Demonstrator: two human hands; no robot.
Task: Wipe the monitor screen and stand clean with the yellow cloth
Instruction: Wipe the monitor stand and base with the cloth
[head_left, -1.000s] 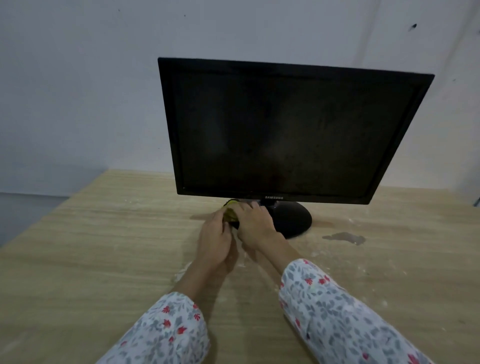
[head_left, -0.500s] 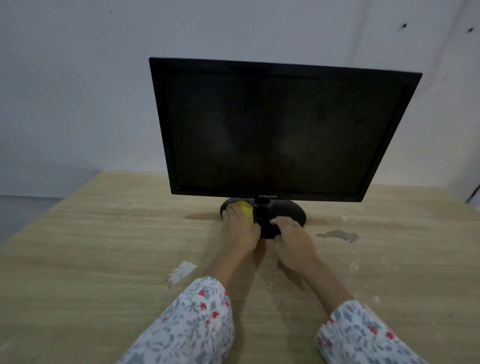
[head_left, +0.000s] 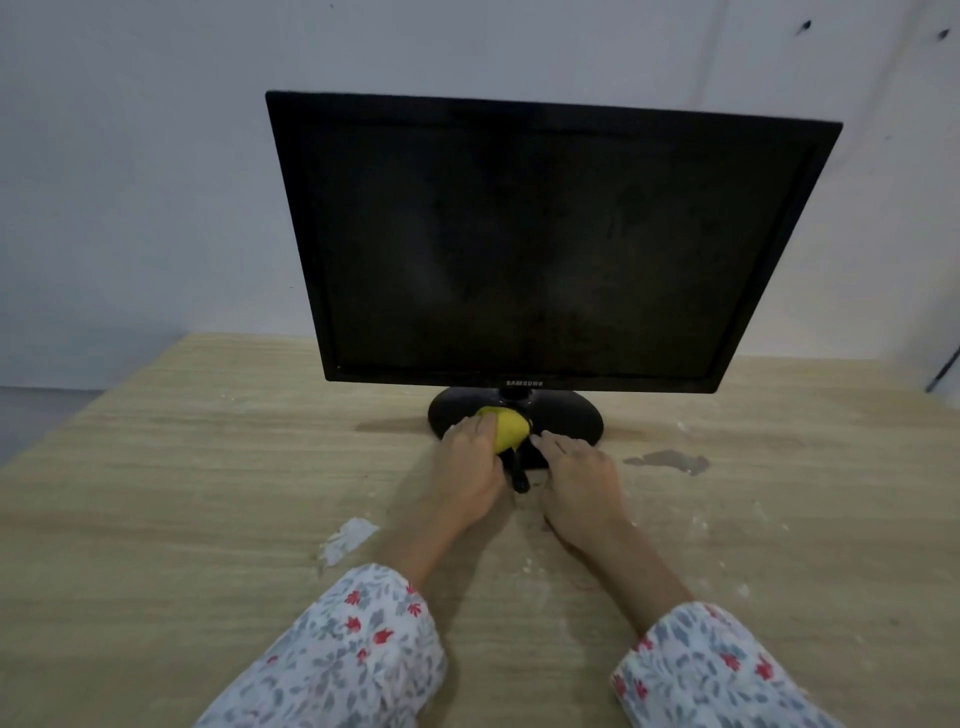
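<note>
A black monitor with a dark, dusty screen stands at the back of the wooden table, on a black oval stand. The yellow cloth is bunched on the front of the stand. My left hand is closed on the cloth and presses it against the stand. Just right of it, my right hand lies flat with its fingertips on the stand's front edge and holds nothing.
The wooden table has a torn white patch at front left and a grey stain right of the stand. A pale wall rises right behind the monitor. The table's left edge slants off at the far left.
A second ago both hands were together on the cloth at the stand. The right hand has let go and moved right; the left hand holds the cloth on the stand.
</note>
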